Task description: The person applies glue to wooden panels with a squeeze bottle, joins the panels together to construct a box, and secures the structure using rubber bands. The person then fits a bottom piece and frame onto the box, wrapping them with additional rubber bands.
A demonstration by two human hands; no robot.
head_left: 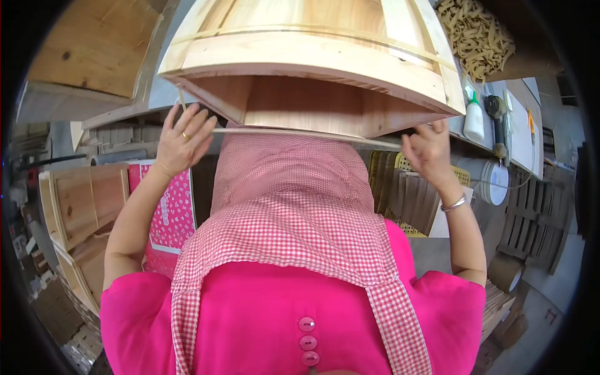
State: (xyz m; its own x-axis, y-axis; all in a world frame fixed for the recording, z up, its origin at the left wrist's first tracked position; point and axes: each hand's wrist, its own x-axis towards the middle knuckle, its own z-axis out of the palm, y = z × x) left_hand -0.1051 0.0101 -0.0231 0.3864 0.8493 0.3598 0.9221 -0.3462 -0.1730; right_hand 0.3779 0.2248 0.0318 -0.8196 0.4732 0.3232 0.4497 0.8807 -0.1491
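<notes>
A pale wooden box (319, 53) lies before me, its open side facing my body. One beige band runs across its upper face. A second beige elastic band (306, 133) is stretched between my hands, just below the lower edge of the opening. My left hand (182, 140), with a ring, has its fingers hooked on the band near the box's left corner; a short length rises from them toward that corner. By the right corner, my right hand (430, 152) is curled closed around the other end. Its fingertips are partly hidden.
At the back right is a heap of beige bands (475, 37). A green-capped white bottle (474, 119) and a black tool (498, 125) lie beside the box. More wooden boxes (87, 200) stand at left. A yellow basket (403, 175) and white bucket (495, 182) are low at right.
</notes>
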